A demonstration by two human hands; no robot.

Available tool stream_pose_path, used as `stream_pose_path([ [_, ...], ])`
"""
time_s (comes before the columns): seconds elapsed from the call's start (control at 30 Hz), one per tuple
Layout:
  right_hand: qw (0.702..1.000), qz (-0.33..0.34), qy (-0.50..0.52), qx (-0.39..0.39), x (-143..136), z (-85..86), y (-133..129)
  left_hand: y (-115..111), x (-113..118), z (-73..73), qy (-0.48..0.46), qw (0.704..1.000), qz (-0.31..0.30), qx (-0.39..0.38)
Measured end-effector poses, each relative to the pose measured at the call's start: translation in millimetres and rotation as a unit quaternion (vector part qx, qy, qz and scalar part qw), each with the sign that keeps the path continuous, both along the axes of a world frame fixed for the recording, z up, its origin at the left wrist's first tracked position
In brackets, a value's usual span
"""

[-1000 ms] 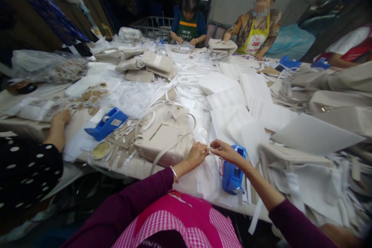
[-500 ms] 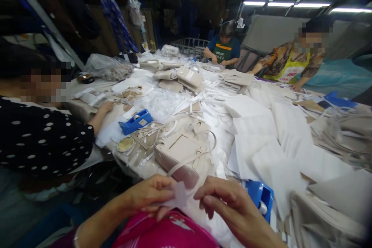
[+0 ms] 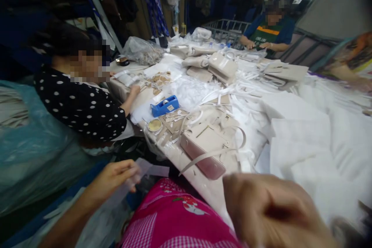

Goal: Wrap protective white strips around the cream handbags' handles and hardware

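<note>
My left hand (image 3: pixel 123 174) is low on the left, past the table edge, pinching a thin, whitish, see-through strip (image 3: pixel 159 171). Part of the strip trails below the fingers. What it is made of I cannot tell. Large and blurred at the lower right, my right hand (image 3: pixel 273 209) has curled fingers, and whatever may be inside them is hidden. Between the hands, on the table, lies a beige handbag (image 3: pixel 203 147) with its strap looped over it. A blue tape dispenser (image 3: pixel 165 106) and a round yellowish tin (image 3: pixel 155 125) are behind it to the left.
White sheets (image 3: pixel 299 135) cover the table's right side. More beige bags (image 3: pixel 222 66) are piled farther back. A person in a dotted top (image 3: pixel 84 108) sits at the left; another in a green apron (image 3: pixel 266 37) works at the far side. A blue bin (image 3: pixel 66 201) stands below my left arm.
The view has turned left. My left hand has moved left with the strip, away from the handbag. My right hand has come closer to the camera, its fingers more curled.
</note>
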State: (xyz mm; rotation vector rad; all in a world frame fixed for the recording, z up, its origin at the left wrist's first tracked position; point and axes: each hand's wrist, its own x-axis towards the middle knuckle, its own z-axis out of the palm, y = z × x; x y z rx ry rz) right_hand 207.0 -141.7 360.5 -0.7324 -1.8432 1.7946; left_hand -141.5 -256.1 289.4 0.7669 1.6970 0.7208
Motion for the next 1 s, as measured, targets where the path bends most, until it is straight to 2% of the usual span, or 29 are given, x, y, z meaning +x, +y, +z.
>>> stream_pose_path([
  [0.07,0.998,-0.057,-0.031,0.013,-29.8,-23.2,18.8,20.7,34.6,-12.8,-0.017,0.999,-0.035,0.023],
  [0.13,0.994,-0.078,-0.061,0.056,-54.1,-55.2,31.9,37.9,60.8,-24.6,-0.024,0.996,-0.071,0.041],
  [0.23,0.985,-0.043,-0.103,0.129,-73.5,-99.6,34.0,52.4,86.3,-32.1,0.062,0.983,-0.158,0.068],
  [0.3,0.975,-0.006,-0.164,0.152,-77.9,-116.9,26.1,56.5,97.2,-32.0,0.14,0.962,-0.215,0.089],
  [0.37,0.953,0.008,-0.235,0.19,-79.4,-125.0,15.6,58.2,104.6,-32.2,0.188,0.944,-0.251,0.103],
  [0.5,0.907,-0.012,-0.317,0.277,-76.4,-133.4,-1.5,59.7,112.5,-40.6,0.234,0.933,-0.261,0.079],
  [0.6,0.901,-0.031,-0.332,0.277,-69.0,-142.5,-8.5,60.8,116.6,-52.4,0.141,0.951,-0.268,0.071],
  [0.7,0.909,-0.055,-0.341,0.234,-61.5,-151.2,-12.7,60.9,119.9,-66.0,0.008,0.963,-0.262,0.063],
  [0.83,0.925,-0.094,-0.335,0.152,-56.8,-162.8,-15.2,60.0,120.4,-79.0,-0.04,0.965,-0.258,0.03],
  [1.0,0.957,-0.173,-0.233,0.02,-61.1,-184.3,-12.1,67.2,118.6,-76.6,-0.099,0.965,-0.244,0.012],
])
